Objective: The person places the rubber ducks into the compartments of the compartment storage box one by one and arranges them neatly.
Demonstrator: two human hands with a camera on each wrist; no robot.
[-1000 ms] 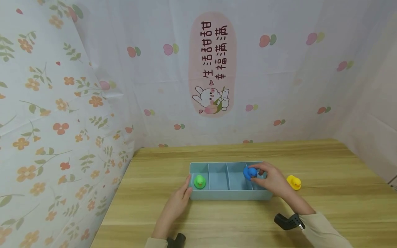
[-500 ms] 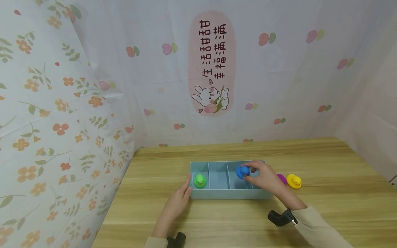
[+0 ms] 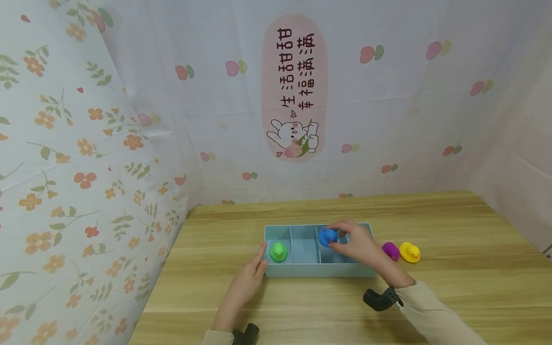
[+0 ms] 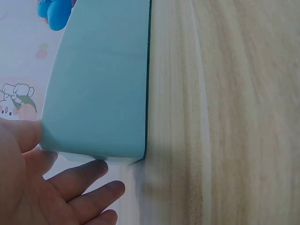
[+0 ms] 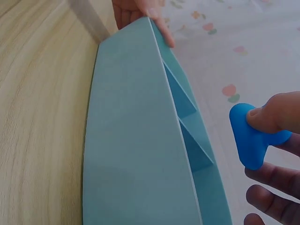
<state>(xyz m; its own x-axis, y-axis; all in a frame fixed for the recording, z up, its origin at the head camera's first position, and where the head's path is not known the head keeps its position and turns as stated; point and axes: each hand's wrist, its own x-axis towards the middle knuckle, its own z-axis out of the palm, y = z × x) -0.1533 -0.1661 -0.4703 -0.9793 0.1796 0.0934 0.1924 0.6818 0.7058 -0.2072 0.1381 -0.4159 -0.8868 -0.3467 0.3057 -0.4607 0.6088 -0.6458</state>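
Between thumb and fingertips, my right hand [image 3: 361, 245] pinches a blue rubber duck [image 3: 327, 238]. The duck hangs over the third compartment from the left of a pale blue divided box [image 3: 320, 271], close to a divider. In the right wrist view the blue duck [image 5: 250, 136] is seen above the box's rim. My left hand [image 3: 247, 281] rests against the box's left end, thumb at the front corner; its other fingers look fairly straight in the left wrist view. A green rubber duck [image 3: 278, 252] sits in the leftmost compartment. My right hand partly hides the rightmost compartment.
On the wooden table [image 3: 319, 306], right of the box, a purple duck [image 3: 390, 251] and a yellow duck [image 3: 410, 252] lie side by side. A printed cloth [image 3: 215, 115] hangs behind the table and another patterned cloth [image 3: 77, 201] on the left.
My right hand has carried the blue duck leftward from near the right divider to over the third compartment. The purple duck has come into sight from behind the hand. My left hand stays put.
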